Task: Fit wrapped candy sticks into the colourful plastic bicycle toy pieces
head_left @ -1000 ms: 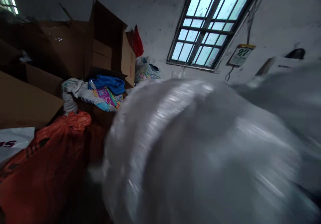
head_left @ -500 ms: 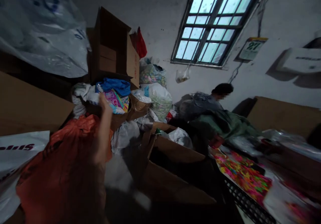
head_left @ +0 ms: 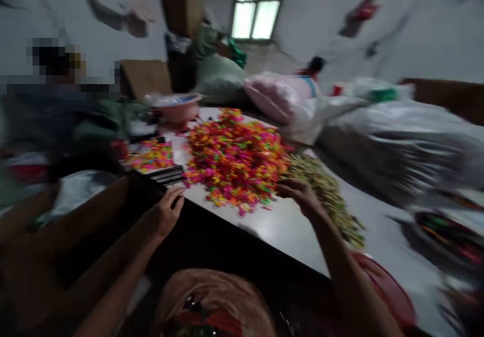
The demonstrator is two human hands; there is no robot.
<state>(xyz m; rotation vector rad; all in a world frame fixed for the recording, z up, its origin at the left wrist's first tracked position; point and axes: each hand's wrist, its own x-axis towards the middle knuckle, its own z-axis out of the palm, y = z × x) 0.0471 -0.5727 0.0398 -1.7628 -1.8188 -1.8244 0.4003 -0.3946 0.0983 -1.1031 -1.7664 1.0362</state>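
Note:
A big heap of small bright pieces [head_left: 236,158], pink, orange and green, lies on a white table [head_left: 298,231]. My right hand [head_left: 300,196] reaches to the heap's near right edge, fingers curled down onto the pieces; the picture is blurred. My left hand [head_left: 166,213] rests at the table's near edge beside a black ridged tray [head_left: 166,176], fingers bent. A strip of yellowish-green pieces [head_left: 327,193] lies just right of my right hand.
A pink basin [head_left: 176,108] stands at the table's far end. Large white and pink sacks [head_left: 378,120] lie along the right. One person sits at the left [head_left: 56,105], another far back [head_left: 312,70]. A red bowl [head_left: 381,296] sits by my right forearm. Cardboard boxes [head_left: 145,77] stand behind.
The view has swung from the boxes and bags to the table. My left arm, raised before, has come down to the table edge, and my right hand has come into view at the heap.

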